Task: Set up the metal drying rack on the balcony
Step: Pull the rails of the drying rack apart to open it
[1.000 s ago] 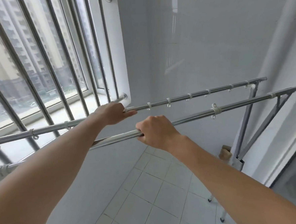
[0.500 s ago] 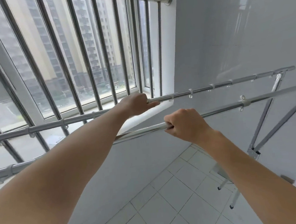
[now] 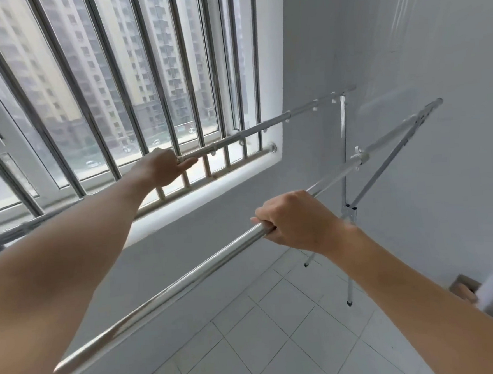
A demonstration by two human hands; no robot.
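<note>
Both rails now sit lower against the window, left hand (image 3: 162,166) and right hand (image 3: 296,221) fingers wrapped round them, fingertips hidden.

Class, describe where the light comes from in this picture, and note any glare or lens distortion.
Head view: daylight enters through the barred window; glare streaks the near rail and the glossy wall; the wide-angle lens splays the window bars.
</note>
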